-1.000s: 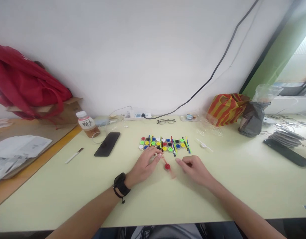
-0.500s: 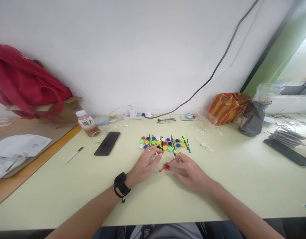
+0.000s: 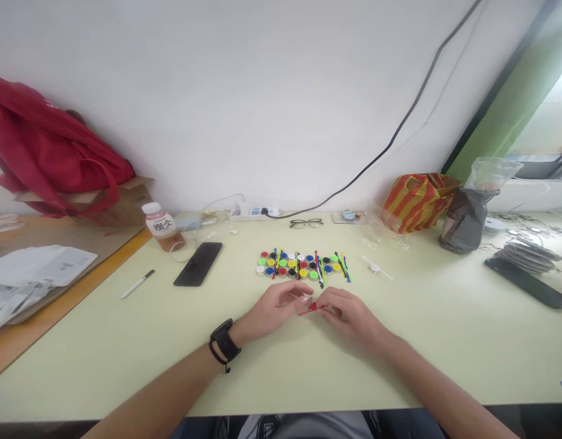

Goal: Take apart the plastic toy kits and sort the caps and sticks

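Observation:
My left hand (image 3: pixel 274 308) and my right hand (image 3: pixel 347 312) meet over the pale green desk (image 3: pixel 125 347), fingers curled together around a small red piece with a thin stem (image 3: pixel 311 308). Both hands pinch it, slightly above the desk. A black watch sits on my left wrist (image 3: pixel 224 344). Just beyond the hands lies a row of small coloured round caps and thin coloured sticks (image 3: pixel 303 265), in green, yellow, blue, red, white and black.
A black phone (image 3: pixel 197 263), a drink bottle (image 3: pixel 161 227) and a white pen (image 3: pixel 137 284) lie to the left. Glasses (image 3: pixel 306 223) and a power strip (image 3: pixel 253 212) sit by the wall. A striped bag (image 3: pixel 416 200) and another dark device (image 3: pixel 528 281) are at the right.
The red piece lay on the desk between my hands; my right hand reached it, and now both hands have closed on it and lifted it slightly.

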Motion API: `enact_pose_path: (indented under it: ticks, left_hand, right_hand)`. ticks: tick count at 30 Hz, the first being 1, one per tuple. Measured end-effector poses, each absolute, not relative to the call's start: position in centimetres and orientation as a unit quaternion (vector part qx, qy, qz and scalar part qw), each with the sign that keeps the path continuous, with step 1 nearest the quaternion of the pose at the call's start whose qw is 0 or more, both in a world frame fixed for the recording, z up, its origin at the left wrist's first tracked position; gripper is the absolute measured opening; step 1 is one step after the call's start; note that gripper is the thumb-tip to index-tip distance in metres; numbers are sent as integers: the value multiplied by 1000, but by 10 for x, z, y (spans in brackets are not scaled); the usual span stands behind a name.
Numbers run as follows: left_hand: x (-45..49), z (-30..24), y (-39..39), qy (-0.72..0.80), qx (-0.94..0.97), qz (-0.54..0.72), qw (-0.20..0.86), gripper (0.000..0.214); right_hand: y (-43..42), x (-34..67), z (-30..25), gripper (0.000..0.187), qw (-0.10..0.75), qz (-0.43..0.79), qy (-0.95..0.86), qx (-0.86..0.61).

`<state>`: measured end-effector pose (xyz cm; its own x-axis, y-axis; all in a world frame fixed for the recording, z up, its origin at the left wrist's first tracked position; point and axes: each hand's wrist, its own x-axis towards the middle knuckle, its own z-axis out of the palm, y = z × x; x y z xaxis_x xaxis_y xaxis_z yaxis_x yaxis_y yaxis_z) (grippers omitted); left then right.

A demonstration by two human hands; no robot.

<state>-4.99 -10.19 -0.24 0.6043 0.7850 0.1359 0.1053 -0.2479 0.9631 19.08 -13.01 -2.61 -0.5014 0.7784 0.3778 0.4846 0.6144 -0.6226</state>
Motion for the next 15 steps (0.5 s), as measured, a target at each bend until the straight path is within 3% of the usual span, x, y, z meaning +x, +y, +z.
enact_pose_path:
  ticks: [7, 12, 15]
  left_hand:
    - [-49, -6, -99, 278, 653, 326, 624, 30]
    - [-52, -11, -93, 309, 610, 367, 630, 31]
    - [-52, -12, -93, 320, 607, 377, 622, 31]
  right_hand:
    - [-131, 190, -23, 18, 369, 243, -822, -358]
    - [-135, 192, -23, 48, 416, 236, -781, -402]
    - [-136, 192, -26, 48, 404, 266, -778, -400]
